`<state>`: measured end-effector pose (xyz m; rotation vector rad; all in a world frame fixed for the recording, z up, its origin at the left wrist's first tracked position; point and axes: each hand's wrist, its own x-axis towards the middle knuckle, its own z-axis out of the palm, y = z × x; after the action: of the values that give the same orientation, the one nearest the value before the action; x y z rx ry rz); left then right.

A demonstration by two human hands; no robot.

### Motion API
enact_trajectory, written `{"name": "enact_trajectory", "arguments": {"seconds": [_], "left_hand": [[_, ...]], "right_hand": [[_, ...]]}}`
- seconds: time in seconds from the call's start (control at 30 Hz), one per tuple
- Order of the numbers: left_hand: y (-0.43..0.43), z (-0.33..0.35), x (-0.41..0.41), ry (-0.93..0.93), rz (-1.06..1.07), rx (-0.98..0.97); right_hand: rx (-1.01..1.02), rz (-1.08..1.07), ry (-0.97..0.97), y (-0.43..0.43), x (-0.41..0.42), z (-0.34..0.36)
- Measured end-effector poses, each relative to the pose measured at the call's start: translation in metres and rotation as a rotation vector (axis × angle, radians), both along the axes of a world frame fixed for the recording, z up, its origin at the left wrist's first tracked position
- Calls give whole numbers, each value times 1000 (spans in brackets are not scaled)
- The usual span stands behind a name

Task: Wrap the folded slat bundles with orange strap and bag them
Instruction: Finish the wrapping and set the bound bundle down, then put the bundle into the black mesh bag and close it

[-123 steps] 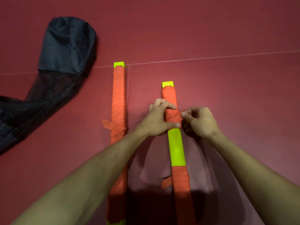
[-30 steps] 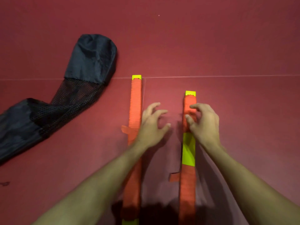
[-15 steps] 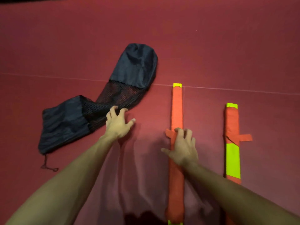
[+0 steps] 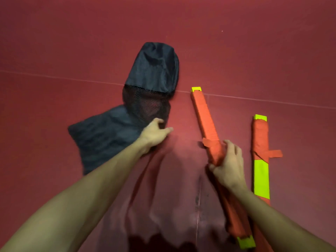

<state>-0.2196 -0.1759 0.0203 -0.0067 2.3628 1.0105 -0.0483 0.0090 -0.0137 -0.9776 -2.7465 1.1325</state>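
Far left, the black bag (image 4: 112, 135) lies crumpled on the red floor (image 4: 54, 42). I see the left hand (image 4: 154, 133) at its mesh edge, fingers curled. I cannot tell whether cloth is pinched, though it is likely feeling for the mouth. The right hand (image 4: 227, 164) is clenched around the fully strapped bundle (image 4: 205, 120), far end angled bagward — ready for loading, I judge. The second bundle (image 4: 260, 160) lies flat at right, a yellow stretch bare — probably waiting its turn.

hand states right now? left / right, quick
Left hand: fingers on the black mesh bag; whether it grips cannot be told.
Right hand: closed around the fully wrapped slat bundle.
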Motion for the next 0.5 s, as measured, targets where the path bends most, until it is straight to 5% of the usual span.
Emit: {"name": "enact_trajectory", "arguments": {"seconds": [0.07, 0.13, 0.23, 0.5], "left_hand": [[29, 17, 17, -197, 11, 310], [43, 21, 26, -108, -124, 372], [39, 14, 24, 209, -277, 189], [6, -14, 50, 222, -1031, -296]], "right_hand": [[60, -55, -146, 0, 20, -1], [139, -21, -232, -4, 43, -4], [210, 22, -228, 6, 64, -12], [257, 73, -222, 48, 82, -15]]}}
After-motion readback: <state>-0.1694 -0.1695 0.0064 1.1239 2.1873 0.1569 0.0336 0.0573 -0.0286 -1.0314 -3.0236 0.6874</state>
